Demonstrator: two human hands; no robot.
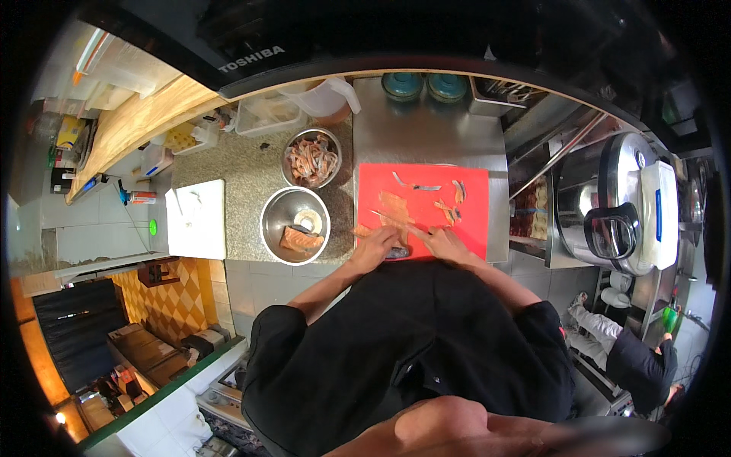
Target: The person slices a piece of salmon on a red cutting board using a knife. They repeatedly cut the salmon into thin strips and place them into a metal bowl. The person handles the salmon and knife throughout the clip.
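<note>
On a red cutting board (474, 199) in front of me lies a piece of salmon (394, 238), with dark skin showing at its near edge. Fingers of my left hand (371, 250) press down on it and hold it. My right hand (448, 245) is closed round a knife, whose thin blade (402, 222) points left across the salmon; the handle is mostly hidden. Skin strips and scraps (451, 212) are scattered toward the board's far and right side. Left of the board, a steel bowl (266, 218) holds a salmon chunk (301, 239) and a pale round thing.
Behind that bowl is another steel bowl (286, 167) full of salmon trimmings. A white board (207, 232) lies further left. Teal lidded bowls (402, 86) and a utensil bin (496, 107) stand at the back. Right are a large cooker (609, 194) and another person (640, 365).
</note>
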